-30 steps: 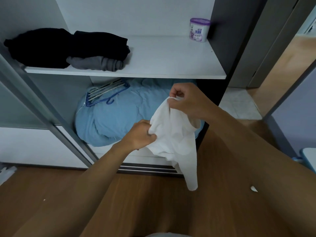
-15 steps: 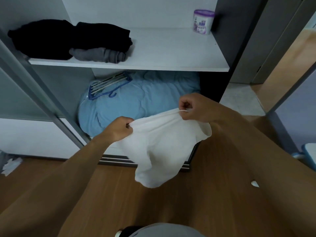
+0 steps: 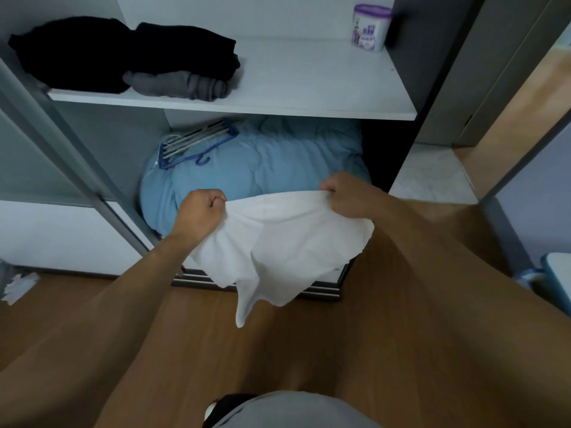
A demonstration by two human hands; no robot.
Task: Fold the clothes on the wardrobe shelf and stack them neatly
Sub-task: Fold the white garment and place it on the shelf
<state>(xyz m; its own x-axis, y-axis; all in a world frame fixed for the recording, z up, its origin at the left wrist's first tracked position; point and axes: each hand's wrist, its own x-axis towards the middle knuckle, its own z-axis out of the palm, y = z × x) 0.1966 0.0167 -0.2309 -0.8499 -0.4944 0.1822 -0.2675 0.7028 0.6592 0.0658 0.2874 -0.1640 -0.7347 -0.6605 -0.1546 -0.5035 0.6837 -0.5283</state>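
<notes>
A white garment (image 3: 287, 242) is gripped by both hands — left hand (image 3: 200, 213), right hand (image 3: 346, 196) — fingertips hidden in cloth, its shape unclear.

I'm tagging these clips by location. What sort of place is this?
Probably a bedroom at home, at an open wardrobe: folded dark clothes on a white shelf, a blue quilt with hangers stowed below.

Thin matt white cloth garment (image 3: 287, 242); smooth matt white shelf (image 3: 309, 88); soft blue quilted bedding (image 3: 278, 162); plastic hangers (image 3: 197, 143); smooth wood-look floor (image 3: 185, 335).
</notes>
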